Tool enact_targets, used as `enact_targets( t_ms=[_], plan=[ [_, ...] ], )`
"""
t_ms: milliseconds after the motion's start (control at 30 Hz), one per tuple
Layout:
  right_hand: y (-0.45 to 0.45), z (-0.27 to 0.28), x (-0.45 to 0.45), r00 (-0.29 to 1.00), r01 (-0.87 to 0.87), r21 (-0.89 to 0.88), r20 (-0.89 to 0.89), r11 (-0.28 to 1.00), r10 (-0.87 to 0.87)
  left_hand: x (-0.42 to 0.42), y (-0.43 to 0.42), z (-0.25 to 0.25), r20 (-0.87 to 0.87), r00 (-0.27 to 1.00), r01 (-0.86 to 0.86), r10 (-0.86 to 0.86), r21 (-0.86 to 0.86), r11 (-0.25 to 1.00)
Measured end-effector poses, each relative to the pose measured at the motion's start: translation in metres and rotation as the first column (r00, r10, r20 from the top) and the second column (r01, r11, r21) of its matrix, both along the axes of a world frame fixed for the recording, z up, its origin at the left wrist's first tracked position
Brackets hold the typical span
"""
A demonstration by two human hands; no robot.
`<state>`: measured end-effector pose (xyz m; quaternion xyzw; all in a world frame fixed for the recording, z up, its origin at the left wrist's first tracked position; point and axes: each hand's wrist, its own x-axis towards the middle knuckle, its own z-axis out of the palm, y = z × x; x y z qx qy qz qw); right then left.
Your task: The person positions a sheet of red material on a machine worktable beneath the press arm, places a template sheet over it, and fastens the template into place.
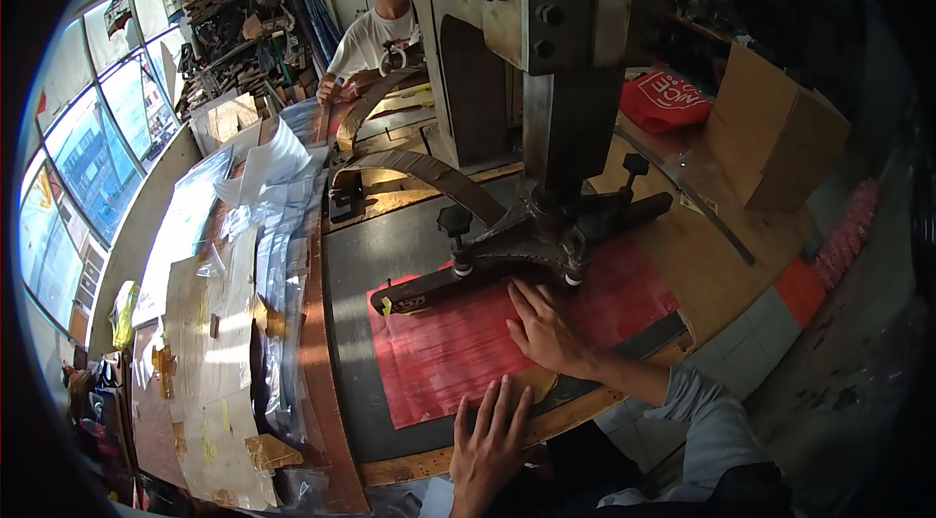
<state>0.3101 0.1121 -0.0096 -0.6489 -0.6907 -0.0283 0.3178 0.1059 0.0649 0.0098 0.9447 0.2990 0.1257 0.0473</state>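
A red sheet [458,357] lies on the dark bed [366,274] of a press, partly beneath a black metal bar [419,292] with pale lettering and a bit of yellow tape. My left hand [486,445] rests with fingers spread at the sheet's near edge, holding nothing. Farther right, my right hand [551,328] lies on the sheet with its fingers apart, their tips close to the bar. A yellowish piece [536,382] shows between my hands at the edge. The press column [570,128] stands above the bar.
On the left are flat boards [210,323] and clear plastic sheets [278,167]. A co-worker [375,36] is behind the press. At the right are a red bag [663,101], a cardboard box [770,128] and a long thin strip [712,211].
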Motion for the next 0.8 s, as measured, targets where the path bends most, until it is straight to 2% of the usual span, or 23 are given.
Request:
enact_targets(
  t_ms=[133,567,800],
  plan=[
    [0.001,-0.005,-0.001,0.995,0.052,0.059,0.082,0.997,-0.057,0.000,0.000,-0.001,0.011,1.000,0.000,0.000,0.003,1.000],
    [0.000,-0.001,0.004,1.000,0.017,-0.073,-0.025,0.997,-0.019,-0.003,0.001,0.001,-0.043,0.999,0.018,-0.019,-0.017,1.000],
    [0.003,-0.009,0.011,0.994,-0.073,-0.012,-0.077,0.997,0.072,0.000,-0.001,0.000,0.013,1.000,-0.014,0.014,-0.031,0.999]
  ],
)
